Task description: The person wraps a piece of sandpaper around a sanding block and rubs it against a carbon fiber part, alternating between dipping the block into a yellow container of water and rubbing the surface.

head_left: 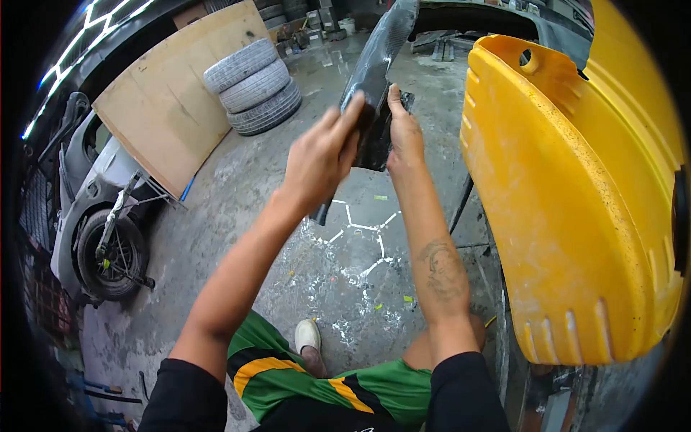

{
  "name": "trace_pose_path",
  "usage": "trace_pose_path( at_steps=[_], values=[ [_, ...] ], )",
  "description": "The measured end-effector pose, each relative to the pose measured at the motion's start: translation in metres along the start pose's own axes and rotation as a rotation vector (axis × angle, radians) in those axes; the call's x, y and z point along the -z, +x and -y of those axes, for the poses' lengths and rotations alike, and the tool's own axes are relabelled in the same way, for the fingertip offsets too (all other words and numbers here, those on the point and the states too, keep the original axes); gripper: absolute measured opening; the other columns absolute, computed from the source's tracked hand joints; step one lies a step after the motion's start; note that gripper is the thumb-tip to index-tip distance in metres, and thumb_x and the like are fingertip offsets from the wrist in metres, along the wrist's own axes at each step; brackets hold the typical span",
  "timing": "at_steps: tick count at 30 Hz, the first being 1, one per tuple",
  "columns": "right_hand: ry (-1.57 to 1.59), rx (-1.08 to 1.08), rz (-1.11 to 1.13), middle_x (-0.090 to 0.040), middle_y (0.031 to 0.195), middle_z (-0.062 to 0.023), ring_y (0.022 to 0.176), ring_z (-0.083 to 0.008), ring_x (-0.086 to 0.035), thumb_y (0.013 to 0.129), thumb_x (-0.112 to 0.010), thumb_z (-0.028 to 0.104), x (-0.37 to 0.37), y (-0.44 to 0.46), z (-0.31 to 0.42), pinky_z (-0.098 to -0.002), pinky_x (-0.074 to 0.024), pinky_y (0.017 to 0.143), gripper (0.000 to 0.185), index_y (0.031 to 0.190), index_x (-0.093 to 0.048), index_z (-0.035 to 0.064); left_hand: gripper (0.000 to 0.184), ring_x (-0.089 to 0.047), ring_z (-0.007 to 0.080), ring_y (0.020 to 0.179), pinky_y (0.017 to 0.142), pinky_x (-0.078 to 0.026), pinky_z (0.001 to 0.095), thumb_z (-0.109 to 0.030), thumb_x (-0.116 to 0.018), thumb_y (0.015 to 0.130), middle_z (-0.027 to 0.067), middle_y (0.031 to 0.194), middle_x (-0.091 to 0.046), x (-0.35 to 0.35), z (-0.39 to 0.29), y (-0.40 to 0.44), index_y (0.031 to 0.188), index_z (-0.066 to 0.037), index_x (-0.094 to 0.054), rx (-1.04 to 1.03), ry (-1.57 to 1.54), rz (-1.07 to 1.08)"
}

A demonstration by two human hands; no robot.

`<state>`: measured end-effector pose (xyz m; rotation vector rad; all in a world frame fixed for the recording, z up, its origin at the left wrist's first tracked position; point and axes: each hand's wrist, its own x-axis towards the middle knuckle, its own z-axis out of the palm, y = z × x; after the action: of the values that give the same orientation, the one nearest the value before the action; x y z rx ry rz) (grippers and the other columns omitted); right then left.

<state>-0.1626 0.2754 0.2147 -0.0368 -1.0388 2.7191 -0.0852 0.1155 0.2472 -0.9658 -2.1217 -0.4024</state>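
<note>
The right hand (408, 137) is closed on the edge of the dark, glossy curved panel (385, 54) at 12 o'clock, while the left hand (313, 162) is at the panel's left side, fingers extended (motion blur hides whether its palm holds anything). The step in hand appears to be surface handling of a hand-supported part; the next move calls for a firm right-hand grip and clearance from the yellow molded shell (547, 209) at 3 o'clock.
</note>
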Motion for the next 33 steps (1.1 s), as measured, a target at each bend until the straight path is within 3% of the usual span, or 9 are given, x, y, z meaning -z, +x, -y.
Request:
trace_pose_path(
  at_steps=[5, 6, 9, 12, 16, 18, 23, 29, 33],
  values=[
    [-0.140, 0.021, 0.000, -0.068, 0.124, -0.0176, 0.117, -0.0246, -0.063, 0.091, -0.072, 0.066, 0.003, 0.005, 0.008, -0.0409, -0.0504, 0.101, 0.083, 0.126, -0.065, -0.0095, 0.052, -0.073, 0.0358, 0.092, 0.081, -0.056, 0.0424, -0.016, -0.071, 0.094, 0.0237, 0.112, -0.071, 0.002, 0.024, 0.074, 0.141, 0.003, -0.057, 0.038, -0.309, -0.249],
    [-0.139, 0.036, 0.027, -0.068, 0.126, -0.0173, 0.120, -0.0249, -0.061, 0.090, -0.072, 0.067, 0.002, -0.002, 0.010, -0.0405, -0.0482, 0.104, 0.085, 0.127, -0.065, -0.0092, 0.058, -0.065, 0.0134, 0.093, 0.086, -0.054, 0.0295, -0.018, -0.074, 0.096, 0.0115, 0.109, -0.072, 0.018, 0.011, 0.095, 0.148, -0.001, -0.056, 0.105, -0.423, -0.166],
    [-0.269, 0.161, -0.100, -0.067, 0.131, -0.0132, 0.121, -0.0233, -0.058, 0.090, -0.071, 0.070, 0.002, 0.001, 0.002, -0.0369, -0.0436, 0.106, 0.086, 0.130, -0.065, -0.0059, 0.060, -0.073, 0.0213, 0.098, 0.082, -0.060, 0.0336, -0.035, -0.075, 0.095, 0.0154, 0.120, -0.073, 0.040, -0.043, 0.176, 0.147, -0.009, -0.059, -0.263, -0.513, -0.182],
    [-0.249, 0.085, -0.049, -0.065, 0.130, -0.0115, 0.122, -0.0215, -0.055, 0.091, -0.070, 0.071, -0.002, -0.025, 0.022, -0.0349, -0.0412, 0.108, 0.085, 0.130, -0.065, -0.0043, 0.055, -0.073, 0.0232, 0.108, 0.083, -0.061, 0.0352, -0.020, -0.068, 0.101, 0.0203, 0.125, -0.073, 0.089, -0.134, 0.230, 0.150, -0.002, -0.051, -0.332, -0.849, 0.479],
    [-0.190, 0.097, 0.074, -0.065, 0.130, -0.0108, 0.122, -0.0211, -0.056, 0.092, -0.068, 0.070, 0.017, 0.010, -0.008, -0.0351, -0.0409, 0.108, 0.083, 0.131, -0.065, -0.0033, 0.064, -0.073, 0.0336, 0.107, 0.093, -0.058, 0.0418, -0.049, -0.078, 0.086, 0.0124, 0.127, -0.074, 0.007, -0.211, 0.281, 0.144, -0.027, -0.064, -0.731, -0.405, 0.585],
    [-0.067, 0.151, 0.140, -0.065, 0.133, -0.0100, 0.128, -0.0217, -0.055, 0.098, -0.067, 0.059, 0.019, 0.011, -0.013, -0.0355, -0.0401, 0.110, 0.072, 0.134, -0.064, -0.0028, 0.063, -0.071, 0.0318, 0.111, 0.097, -0.054, 0.0418, -0.044, -0.074, 0.089, 0.0164, 0.121, -0.074, -0.022, -0.243, 0.290, 0.146, -0.020, -0.062, -1.013, -0.278, 0.703],
    [0.169, 0.231, 0.143, -0.055, 0.148, -0.0109, 0.137, -0.0203, -0.049, 0.104, -0.063, 0.034, 0.021, -0.002, -0.017, -0.0356, -0.0382, 0.115, 0.057, 0.147, -0.052, -0.0020, 0.070, -0.061, 0.0319, 0.130, 0.106, -0.048, 0.0440, -0.044, -0.074, 0.087, 0.0133, 0.142, -0.065, -0.162, -0.299, 0.270, 0.152, -0.023, -0.057, -0.919, 0.008, 1.242],
    [0.028, 0.248, 0.177, -0.060, 0.140, -0.0086, 0.133, -0.0208, -0.051, 0.101, -0.069, 0.044, 0.017, -0.007, -0.008, -0.0359, -0.0377, 0.114, 0.062, 0.141, -0.058, -0.0020, 0.068, -0.058, 0.0332, 0.135, 0.111, -0.046, 0.0444, -0.042, -0.073, 0.087, 0.0129, 0.146, -0.063, -0.100, -0.265, 0.282, 0.151, -0.023, -0.058, -1.050, -0.023, 1.183],
    [-0.130, 0.094, 0.091, -0.069, 0.120, -0.0118, 0.114, -0.0212, -0.061, 0.090, -0.072, 0.069, 0.016, -0.001, 0.001, -0.0330, -0.0437, 0.105, 0.082, 0.124, -0.065, -0.0052, 0.051, -0.072, 0.0352, 0.108, 0.095, -0.057, 0.0428, -0.033, -0.070, 0.089, 0.0154, 0.126, -0.073, -0.022, -0.195, 0.287, 0.137, -0.017, -0.069, -0.864, -0.138, 0.637]
  ],
)
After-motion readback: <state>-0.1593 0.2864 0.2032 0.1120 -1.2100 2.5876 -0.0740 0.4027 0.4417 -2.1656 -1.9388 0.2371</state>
